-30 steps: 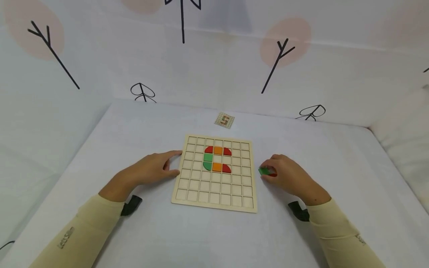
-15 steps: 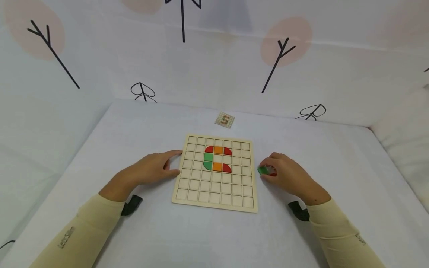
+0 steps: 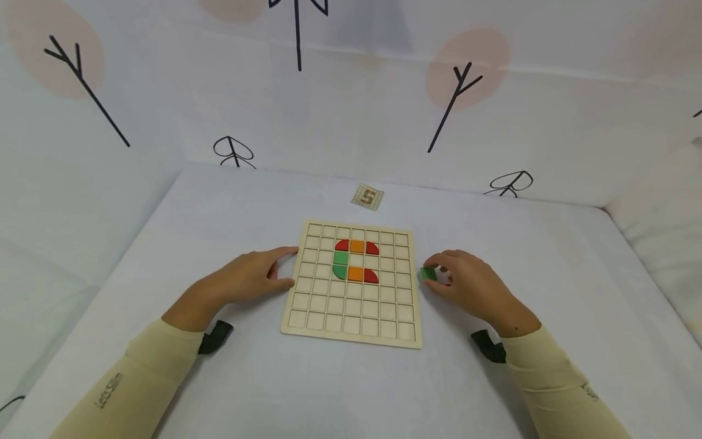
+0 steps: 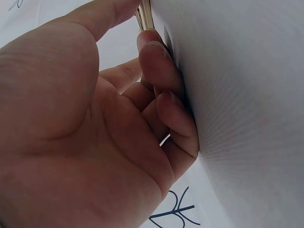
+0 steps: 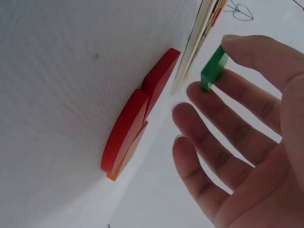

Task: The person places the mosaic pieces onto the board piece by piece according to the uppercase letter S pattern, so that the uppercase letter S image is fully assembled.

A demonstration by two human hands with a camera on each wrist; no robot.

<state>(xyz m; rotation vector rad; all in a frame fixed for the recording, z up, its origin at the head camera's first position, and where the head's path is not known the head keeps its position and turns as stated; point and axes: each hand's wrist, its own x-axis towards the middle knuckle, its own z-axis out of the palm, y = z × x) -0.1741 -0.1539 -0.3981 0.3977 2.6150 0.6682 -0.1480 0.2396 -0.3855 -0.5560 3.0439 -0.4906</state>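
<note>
A pale wooden grid board (image 3: 351, 323) lies flat, with red quarter-round, orange square and green tiles (image 3: 340, 258) set in some of its cells. My left hand (image 3: 247, 274) touches the board's left edge with thumb and index finger spread apart. In the left wrist view, the other fingers of the left hand (image 4: 118, 118) are bent against the cloth. Just right of the board, my right hand (image 3: 468, 283) pinches a green tile (image 3: 428, 274) between thumb and fingertips. The right wrist view has this green tile (image 5: 213, 69) held off the cloth.
Beneath the right hand, two red tiles (image 5: 126, 130) and an orange tile (image 5: 128, 154) rest on the white cloth. A small pattern card (image 3: 367, 197) lies behind the board. Printed fabric walls (image 3: 351, 110) stand at the back and sides.
The green tile in my right hand has shifted slightly left, closer to the board, and turned. A red piece seen under that hand is now hidden in the head view. My left hand stays put.
</note>
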